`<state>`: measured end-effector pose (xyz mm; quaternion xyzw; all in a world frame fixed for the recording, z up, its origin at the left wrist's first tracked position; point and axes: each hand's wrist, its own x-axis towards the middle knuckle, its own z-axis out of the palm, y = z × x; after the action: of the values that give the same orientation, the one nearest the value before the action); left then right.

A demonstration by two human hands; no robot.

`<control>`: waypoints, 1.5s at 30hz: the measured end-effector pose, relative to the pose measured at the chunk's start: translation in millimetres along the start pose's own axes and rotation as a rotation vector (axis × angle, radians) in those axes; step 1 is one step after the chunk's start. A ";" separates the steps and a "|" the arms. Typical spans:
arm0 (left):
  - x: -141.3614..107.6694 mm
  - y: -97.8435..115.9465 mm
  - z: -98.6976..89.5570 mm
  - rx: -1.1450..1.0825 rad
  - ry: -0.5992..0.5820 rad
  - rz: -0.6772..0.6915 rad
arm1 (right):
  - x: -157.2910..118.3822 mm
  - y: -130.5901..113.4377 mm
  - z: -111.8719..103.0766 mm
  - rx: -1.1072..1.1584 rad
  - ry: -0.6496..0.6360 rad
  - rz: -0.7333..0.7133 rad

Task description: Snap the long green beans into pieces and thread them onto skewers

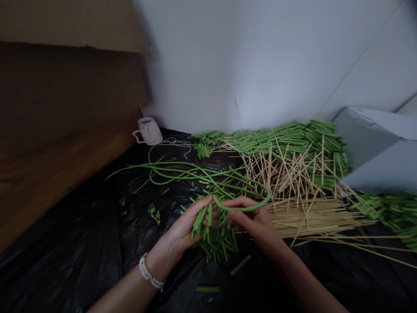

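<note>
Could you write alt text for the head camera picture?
A person's left hand holds short green stems while the right hand pinches a long curved stem. Around them, cut stems and thin sticks lie on black plastic.

Makeshift indoor workspace; pale wall (198, 61); mug (151, 133); black plastic sheeting (95, 251); cut stems (274, 139)

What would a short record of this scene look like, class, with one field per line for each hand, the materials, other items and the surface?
Left hand: holds short green pieces; bracelet on wrist
Right hand: holds a long curved green stem
Below hands: pile of cut pieces
Right of hands: thin pale sticks
By wall: stacked green pieces, white mug
Surface: black sheeting
</note>
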<state>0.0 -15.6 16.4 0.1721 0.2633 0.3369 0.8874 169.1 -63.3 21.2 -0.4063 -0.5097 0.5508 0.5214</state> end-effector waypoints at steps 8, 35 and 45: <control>-3.6 -10.3 3.2 0.119 -0.212 0.039 | 5.5 5.1 -11.2 0.289 0.028 0.049; -3.7 -12.8 -5.2 0.352 -0.094 -0.026 | 6.1 3.7 -4.5 0.154 -0.145 0.160; -6.6 -11.6 -9.1 0.464 -0.244 -0.184 | 8.3 7.6 -8.8 0.225 -0.123 0.168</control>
<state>-3.5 -27.3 5.8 0.3855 0.2392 0.1624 0.8762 175.4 -53.4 13.1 -0.3521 -0.4399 0.6699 0.4834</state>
